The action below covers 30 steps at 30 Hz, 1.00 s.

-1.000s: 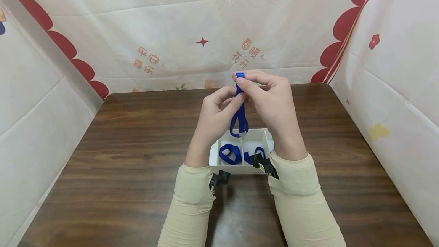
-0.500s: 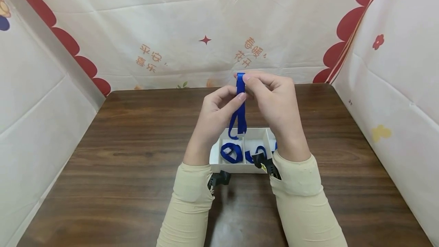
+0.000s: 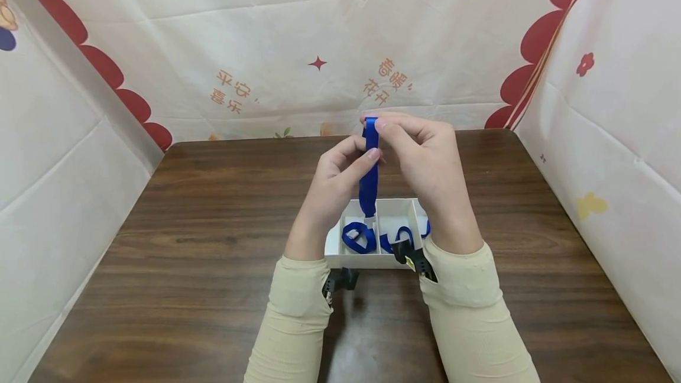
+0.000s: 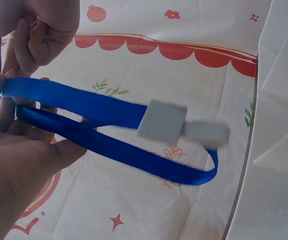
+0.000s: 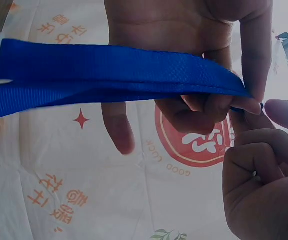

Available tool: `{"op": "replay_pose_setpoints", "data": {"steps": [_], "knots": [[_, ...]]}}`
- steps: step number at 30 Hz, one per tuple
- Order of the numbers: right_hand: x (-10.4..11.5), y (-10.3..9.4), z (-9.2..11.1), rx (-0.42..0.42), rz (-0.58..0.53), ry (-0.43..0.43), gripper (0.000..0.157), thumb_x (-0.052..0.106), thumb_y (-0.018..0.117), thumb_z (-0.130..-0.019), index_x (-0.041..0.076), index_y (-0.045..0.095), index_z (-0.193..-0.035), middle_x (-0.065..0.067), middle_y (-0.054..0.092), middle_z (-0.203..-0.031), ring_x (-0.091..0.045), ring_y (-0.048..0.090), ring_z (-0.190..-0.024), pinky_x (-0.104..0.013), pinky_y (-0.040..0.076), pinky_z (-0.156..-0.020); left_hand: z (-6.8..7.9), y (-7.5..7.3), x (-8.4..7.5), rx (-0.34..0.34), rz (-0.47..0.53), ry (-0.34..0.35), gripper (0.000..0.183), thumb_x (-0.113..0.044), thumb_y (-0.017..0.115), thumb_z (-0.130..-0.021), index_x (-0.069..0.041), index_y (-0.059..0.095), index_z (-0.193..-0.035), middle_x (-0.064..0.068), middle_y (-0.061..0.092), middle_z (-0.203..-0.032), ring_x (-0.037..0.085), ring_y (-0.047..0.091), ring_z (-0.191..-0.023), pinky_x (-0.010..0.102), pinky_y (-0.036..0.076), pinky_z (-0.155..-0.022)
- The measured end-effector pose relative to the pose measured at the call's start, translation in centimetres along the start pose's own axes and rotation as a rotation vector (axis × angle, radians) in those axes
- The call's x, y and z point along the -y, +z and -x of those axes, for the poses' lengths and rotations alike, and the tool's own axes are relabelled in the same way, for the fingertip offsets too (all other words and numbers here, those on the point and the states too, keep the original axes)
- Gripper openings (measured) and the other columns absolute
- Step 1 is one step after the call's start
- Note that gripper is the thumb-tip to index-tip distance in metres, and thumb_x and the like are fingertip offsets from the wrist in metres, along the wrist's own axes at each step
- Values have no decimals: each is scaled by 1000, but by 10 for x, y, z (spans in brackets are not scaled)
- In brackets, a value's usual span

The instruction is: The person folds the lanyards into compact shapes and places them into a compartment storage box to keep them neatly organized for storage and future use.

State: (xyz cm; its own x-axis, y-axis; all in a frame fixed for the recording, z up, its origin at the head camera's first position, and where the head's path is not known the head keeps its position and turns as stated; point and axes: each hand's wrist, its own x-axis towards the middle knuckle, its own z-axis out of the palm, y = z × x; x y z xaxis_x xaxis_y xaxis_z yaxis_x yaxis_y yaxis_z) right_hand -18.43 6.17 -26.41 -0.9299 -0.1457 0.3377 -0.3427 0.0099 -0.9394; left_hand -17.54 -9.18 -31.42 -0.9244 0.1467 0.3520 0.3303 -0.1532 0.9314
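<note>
A folded blue lanyard hangs between my hands, over the white box. Its top bend is pinched by the thumb and fingertips of my right hand. Just below, my left hand holds the strap, thumb in front and fingers behind. The left wrist view shows a pale grey plastic clip at the lanyard's far end, beside a loop of the strap. In the right wrist view, two layers of the strap lie along each other, with part of the clip cut off at the left edge.
Below the hands stands a white divided box on the brown wooden table. One coiled blue lanyard lies in its left compartment, another blue strap in the middle one. The right wrist hides part of the box. Printed cloth encloses the table.
The lower loops of the lanyard, spread apart before, now hang together as one narrower band. The right hand's pinch has shifted slightly on the top bend, while the left stays nearly in place.
</note>
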Motion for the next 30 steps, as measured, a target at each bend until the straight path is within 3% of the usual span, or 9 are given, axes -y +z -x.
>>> {"op": "replay_pose_setpoints", "data": {"steps": [4,7,11,14,18,22,26,30], "knots": [[0,-1,-1,7,1,-3,27,23,63,-107,9,82,-120,-5,80,-124,-20,69,-124,-35,58,-100,0,-1,-2,-19,-120,11,21,-13,59,-108,6,66,-113,25,69,-118,22,69,-109,31,56,-98],[0,-2,-2,20,-11,-4,26,21,63,-107,8,81,-122,-5,80,-126,-20,69,-126,-33,57,-107,1,-2,-4,-33,-219,34,20,-14,61,-107,4,70,-113,22,73,-119,27,74,-112,38,59,-102],[-1,-2,-2,39,8,1,27,22,63,-107,10,80,-124,-5,79,-129,-19,68,-129,-34,56,-109,3,-2,-7,-43,-262,61,20,-12,64,-106,5,72,-114,21,75,-118,32,77,-111,43,62,-100],[-2,-3,-2,40,35,10,28,23,64,-108,9,79,-126,-2,76,-134,-16,67,-131,-39,55,-109,3,-3,-8,-72,-211,66,21,-12,65,-105,6,73,-114,21,76,-116,29,76,-111,42,62,-100],[-6,-6,1,30,81,45,28,23,68,-105,6,78,-125,-1,73,-137,-13,63,-132,-42,52,-114,4,-5,-10,-172,-86,105,24,-14,65,-105,7,73,-113,6,80,-106,23,74,-112,41,58,-104],[-15,-12,3,137,190,123,27,25,74,-102,10,76,-124,-3,74,-132,-16,69,-120,-42,55,-106,3,-6,-11,-275,-6,183,25,-13,63,-105,9,73,-111,-10,79,-98,21,73,-110,45,55,-107],[-25,-14,5,273,258,162,30,21,78,-99,14,75,-128,-5,74,-133,-24,79,-108,-43,63,-96,2,-6,-11,-289,52,207,20,-10,61,-105,3,76,-107,-9,79,-98,20,71,-109,43,54,-107],[-33,-10,7,294,290,149,29,20,79,-98,14,76,-126,-6,76,-129,-28,80,-102,-42,64,-91,3,-6,-10,-281,90,199,18,-10,61,-105,-7,79,-103,-8,79,-98,20,70,-108,39,55,-102]]}}
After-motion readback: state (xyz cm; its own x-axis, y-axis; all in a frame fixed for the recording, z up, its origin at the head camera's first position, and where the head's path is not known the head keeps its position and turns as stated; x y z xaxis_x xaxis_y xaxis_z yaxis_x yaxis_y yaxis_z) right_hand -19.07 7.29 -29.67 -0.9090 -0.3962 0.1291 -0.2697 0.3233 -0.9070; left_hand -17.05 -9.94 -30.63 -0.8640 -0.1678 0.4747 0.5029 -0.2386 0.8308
